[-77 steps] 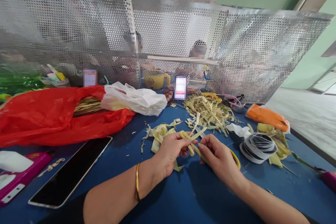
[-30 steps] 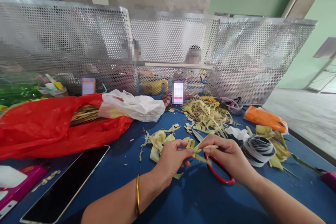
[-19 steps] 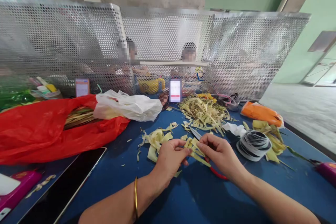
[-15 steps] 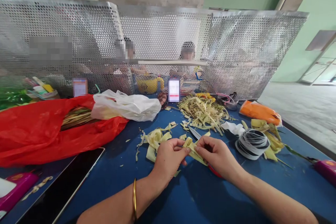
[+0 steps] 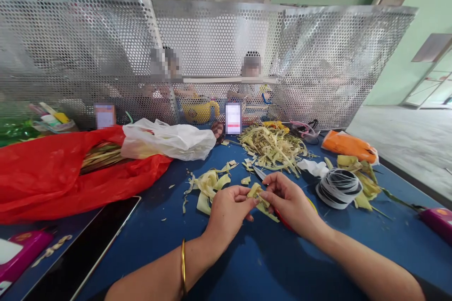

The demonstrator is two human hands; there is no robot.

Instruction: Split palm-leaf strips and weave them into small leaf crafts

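Perforated metal screens (image 5: 219, 42) stand along the far edge of a blue tabletop (image 5: 165, 244), with two people dimly visible behind them; nearer, a person's left hand (image 5: 229, 211) pinches a folded strip of pale, dried leaf or husk (image 5: 254, 191) between thumb and fingers, above the middle of the table; the right hand (image 5: 287, 202) has its fingers curled and its thumb at the strip's fold, though whether it grips the strip or only touches it I cannot tell; one tail of the strip slants down below the right fingers; scissors (image 5: 260, 173) lie partly hidden beneath that hand, the blade pointing away and a bit of red handle showing; a gold bangle (image 5: 183, 267) circles the left wrist; loose pale strips (image 5: 208, 186) lie just beyond the left hand, and a heap of shredded scraps (image 5: 273, 146) sits farther back; to the right are a spool of white cord (image 5: 339, 188) and an orange packet (image 5: 349, 146); to the left, a red plastic bag (image 5: 38, 169) and a dark-screened smartphone (image 5: 88, 244).
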